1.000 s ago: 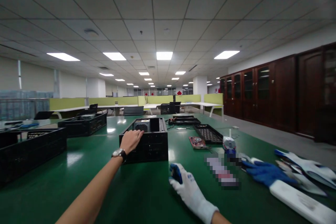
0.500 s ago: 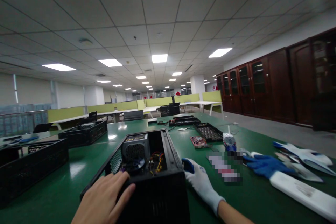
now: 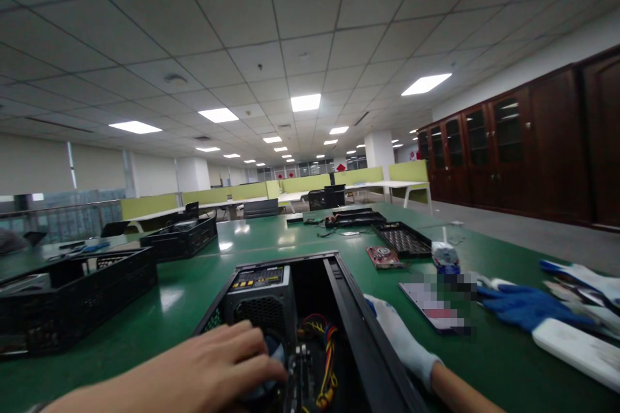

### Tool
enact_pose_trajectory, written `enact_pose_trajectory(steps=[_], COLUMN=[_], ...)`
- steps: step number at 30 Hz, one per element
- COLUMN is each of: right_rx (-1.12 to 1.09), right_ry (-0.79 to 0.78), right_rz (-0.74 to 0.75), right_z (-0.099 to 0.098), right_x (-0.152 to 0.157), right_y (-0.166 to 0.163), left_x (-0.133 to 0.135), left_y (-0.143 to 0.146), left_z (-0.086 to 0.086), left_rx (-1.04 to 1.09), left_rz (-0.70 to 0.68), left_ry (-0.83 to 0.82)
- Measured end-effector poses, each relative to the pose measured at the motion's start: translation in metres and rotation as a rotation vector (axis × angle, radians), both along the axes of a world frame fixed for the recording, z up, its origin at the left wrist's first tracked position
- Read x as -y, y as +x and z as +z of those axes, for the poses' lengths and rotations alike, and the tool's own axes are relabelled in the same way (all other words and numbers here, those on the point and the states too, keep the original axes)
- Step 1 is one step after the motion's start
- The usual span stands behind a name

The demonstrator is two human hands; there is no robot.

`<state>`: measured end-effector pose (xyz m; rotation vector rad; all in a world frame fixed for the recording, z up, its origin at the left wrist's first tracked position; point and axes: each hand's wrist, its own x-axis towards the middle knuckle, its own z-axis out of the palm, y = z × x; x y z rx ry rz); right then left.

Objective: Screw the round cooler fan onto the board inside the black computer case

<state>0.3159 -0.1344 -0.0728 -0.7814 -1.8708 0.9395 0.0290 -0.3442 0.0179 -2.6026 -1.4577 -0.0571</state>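
An open black computer case (image 3: 356, 329) lies in front of me on the green table. Inside it sit a grey power supply (image 3: 261, 300), a bundle of yellow, red and black cables (image 3: 329, 361) and a round fan (image 3: 274, 352), partly covered. My bare left hand (image 3: 217, 361) reaches over the case's left edge to the fan, thumb apart from the fingers; some fingertips are hidden. My right hand (image 3: 400, 335), in a white glove with blue-coated fingers, is against the case's right outer side. The case wall hides most of its fingers.
More black cases, a nearer one (image 3: 77, 297) and a farther one (image 3: 179, 239), stand on the left. To the right lie a red circuit board (image 3: 385, 257), a black perforated panel (image 3: 402, 239), a phone-like flat object (image 3: 429, 306), blue-white gloves (image 3: 527, 303) and a white long object (image 3: 576, 352).
The case interior now appears closer and more open to view. My left hand has moved from the near edge to over the fan. My right hand stays at the right side, its fingers more hidden.
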Motion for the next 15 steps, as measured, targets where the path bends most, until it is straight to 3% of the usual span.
enact_pose_trajectory(steps=[3, 5, 8, 12, 15], right_rx=[0.016, 0.027, 0.029, -0.063, -0.066], right_ry=[-0.002, -0.002, -0.011, -0.035, 0.009], right_rz=[0.040, 0.066, 0.078, 0.172, 0.009], right_z=[0.003, 0.003, 0.000, -0.010, -0.022], right_x=[0.003, 0.003, 0.000, -0.007, -0.019], right_y=[0.003, 0.005, 0.006, 0.002, 0.000], left_x=[-0.034, -0.056, -0.080, -0.086, -0.076], left_y=[0.020, 0.021, 0.014, 0.017, 0.027], left_z=[0.023, 0.018, -0.004, -0.011, 0.004], left_rx=[-0.235, -0.346, -0.441, -0.523, -0.496], left_rz=[0.012, -0.027, -0.122, -0.149, -0.130], left_ry=[-0.132, -0.141, -0.140, -0.110, -0.132])
